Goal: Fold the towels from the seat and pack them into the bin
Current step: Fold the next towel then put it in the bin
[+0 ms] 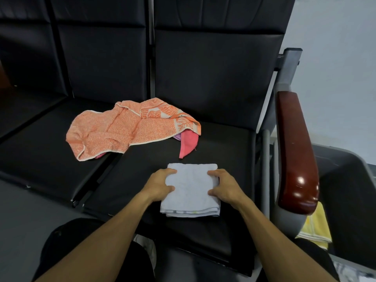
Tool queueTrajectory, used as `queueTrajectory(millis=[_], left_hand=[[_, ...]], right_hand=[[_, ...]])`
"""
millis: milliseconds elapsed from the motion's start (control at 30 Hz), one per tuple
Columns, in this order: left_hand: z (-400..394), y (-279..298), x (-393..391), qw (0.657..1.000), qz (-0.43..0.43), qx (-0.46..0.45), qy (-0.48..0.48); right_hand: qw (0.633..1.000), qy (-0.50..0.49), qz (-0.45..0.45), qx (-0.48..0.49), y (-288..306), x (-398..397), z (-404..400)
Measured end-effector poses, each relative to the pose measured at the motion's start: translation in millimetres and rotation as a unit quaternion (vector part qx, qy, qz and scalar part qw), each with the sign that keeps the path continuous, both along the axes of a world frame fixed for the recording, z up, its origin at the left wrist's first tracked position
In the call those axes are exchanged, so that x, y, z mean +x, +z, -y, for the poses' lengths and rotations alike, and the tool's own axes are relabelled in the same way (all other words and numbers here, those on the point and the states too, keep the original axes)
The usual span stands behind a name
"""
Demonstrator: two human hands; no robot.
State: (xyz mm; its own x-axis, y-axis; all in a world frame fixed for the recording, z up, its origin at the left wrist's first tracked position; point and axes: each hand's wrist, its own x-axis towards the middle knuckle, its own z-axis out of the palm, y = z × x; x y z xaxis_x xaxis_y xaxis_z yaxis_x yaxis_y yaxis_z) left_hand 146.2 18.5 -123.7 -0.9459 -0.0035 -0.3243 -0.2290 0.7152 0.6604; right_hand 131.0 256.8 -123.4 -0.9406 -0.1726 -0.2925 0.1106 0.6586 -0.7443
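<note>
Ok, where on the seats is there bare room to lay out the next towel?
Bare seat lies between the folded white towel and the backrest, right of the pink towel. The left seat's front strip, before the orange towel, is also bare. Crowded: the seam, where the orange towel lies over the pink one. Left hand and right hand grip the white towel.

The scene is dim and evenly lit, with soft, diffuse light and no hard shadows. The black padded vinyl seats (203,82) swallow most detail and read as near-uniform dark, with only a faint sheen on the backrests. The glossy reddish-brown wooden armrest (295,151) carries small bright glare spots near its front end. The pale wall (335,78) at right is the brightest area. Wide-angle distortion bends straight lines toward the edges, and the corners are soft. The crumpled orange patterned towel (122,129) looks slightly blurred and noisy.
</note>
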Motion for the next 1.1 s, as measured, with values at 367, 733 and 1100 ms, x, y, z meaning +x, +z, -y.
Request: queueTrajectory(millis=[367,733,1100], left_hand=[[-45,-28,-2,0.962,-0.163,-0.158,-0.152],[-27,-47,-29,0.968,-0.053,-0.213,-0.126],[-18,-27,-52,0.967,-0.057,-0.247,-0.018]], right_hand=[[0.959,0.182,-0.172,0.13,-33,-1,44],[0.938,0.118,-0.167,0.279,-43,-17,30],[0.933,-0.005,-0.219,0.285,-29,-36,16]])
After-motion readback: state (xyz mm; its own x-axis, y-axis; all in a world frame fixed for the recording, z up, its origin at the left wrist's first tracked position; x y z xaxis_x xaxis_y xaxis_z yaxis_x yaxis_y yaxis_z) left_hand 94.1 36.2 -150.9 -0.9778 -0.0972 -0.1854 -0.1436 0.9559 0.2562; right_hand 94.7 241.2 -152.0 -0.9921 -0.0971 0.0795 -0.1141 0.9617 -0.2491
